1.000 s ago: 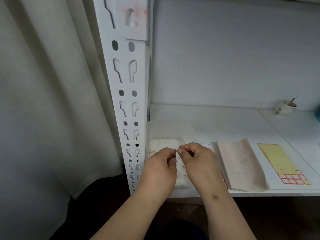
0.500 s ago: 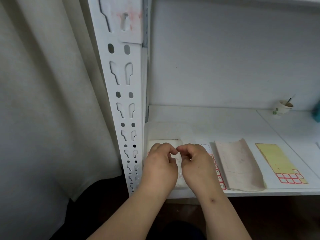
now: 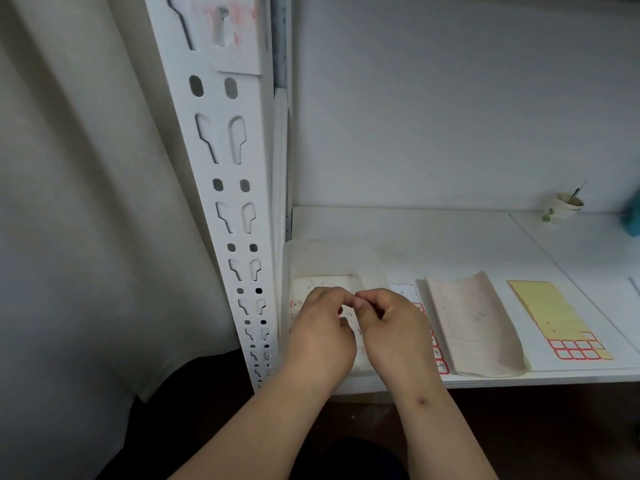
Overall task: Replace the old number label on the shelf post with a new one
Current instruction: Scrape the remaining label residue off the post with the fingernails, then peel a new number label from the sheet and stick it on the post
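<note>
Head view: the old label (image 3: 231,32) is a pale square stuck high on the white slotted shelf post (image 3: 235,188), at the top edge of the picture. Its surface is smeared with faded red, and a keyhole slot of the post shows through it. No number can be read on it.

Below, the two hands meet over the front left corner of the white shelf (image 3: 450,237), just beside the post. The left hand (image 3: 323,336) and the right hand (image 3: 394,332) both have curled fingers, with fingertips brought together and touching at the top. Whatever they pinch between them is too small to see, so I cannot tell whether either holds a label.

Under the hands sits a translucent plastic tray (image 3: 332,258); in it lies a whitish sheet with faint red marks. To the right lie a sheet of red-bordered number labels (image 3: 438,355), partly hidden by the right hand, a curled backing sheet (image 3: 474,327), and a yellow sheet (image 3: 554,317) with red-bordered blank labels at its near end. A paper cup (image 3: 561,211) holding a thin stick stands far back on the shelf.
</note>
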### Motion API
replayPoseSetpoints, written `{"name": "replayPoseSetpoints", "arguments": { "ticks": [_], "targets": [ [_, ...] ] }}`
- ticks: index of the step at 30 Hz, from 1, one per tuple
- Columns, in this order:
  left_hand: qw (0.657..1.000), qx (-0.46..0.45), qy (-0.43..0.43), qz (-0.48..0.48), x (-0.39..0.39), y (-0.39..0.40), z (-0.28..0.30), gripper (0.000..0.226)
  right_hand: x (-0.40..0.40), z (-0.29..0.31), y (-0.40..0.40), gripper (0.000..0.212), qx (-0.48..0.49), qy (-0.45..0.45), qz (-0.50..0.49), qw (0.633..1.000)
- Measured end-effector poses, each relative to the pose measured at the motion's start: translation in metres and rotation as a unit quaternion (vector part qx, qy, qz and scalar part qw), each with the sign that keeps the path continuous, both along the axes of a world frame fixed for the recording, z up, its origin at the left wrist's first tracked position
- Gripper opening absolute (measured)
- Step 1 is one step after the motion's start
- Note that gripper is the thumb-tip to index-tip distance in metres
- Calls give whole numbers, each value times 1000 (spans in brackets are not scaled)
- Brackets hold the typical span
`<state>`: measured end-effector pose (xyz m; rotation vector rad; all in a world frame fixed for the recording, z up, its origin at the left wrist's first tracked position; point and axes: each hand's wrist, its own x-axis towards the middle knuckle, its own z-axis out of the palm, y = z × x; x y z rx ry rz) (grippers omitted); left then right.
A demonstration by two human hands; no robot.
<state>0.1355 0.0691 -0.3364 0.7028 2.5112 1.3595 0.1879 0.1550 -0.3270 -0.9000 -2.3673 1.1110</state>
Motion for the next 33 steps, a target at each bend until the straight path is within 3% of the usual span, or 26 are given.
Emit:
{"name": "replayPoseSetpoints", "arguments": {
  "ticks": [3, 5, 7, 10, 12, 18, 21, 25, 33],
  "targets": [
    [1000, -7, -3, 5, 3, 10, -1, 7, 7, -2, 15, 33, -7, 22, -55, 998],
    [1000, -21, -11, 15, 2, 11, -3, 16, 12, -2, 23, 27, -11, 48, -98, 994],
    [999, -14, -31, 25, 2, 15, -5, 7, 16, -7, 35, 14, -26, 59, -144, 987],
    [998, -3, -53, 18, 5, 21, -9, 24, 25, -21, 53, 28, -45, 50, -196, 978],
    [998, -12, -56, 10, 6, 25, -10, 9, 31, -31, 61, 28, -55, 18, -202, 978],
    [997, -48, -67, -9, 12, 40, -22, 24, 46, -77, 74, 35, -54, -142, -152, 977],
    [998, -57, -30, -28, 15, 46, -30, 41, 52, -100, 78, 50, -7, -232, -57, 971],
    [997, -65, -22, -33, 18, 51, -34, 39, 56, -127, 73, 70, 28, -309, 43, 950],
    [995, -87, -29, -30, 15, 51, -33, 31, 71, -153, 60, 50, 151, -233, -53, 959]
  ]
}}
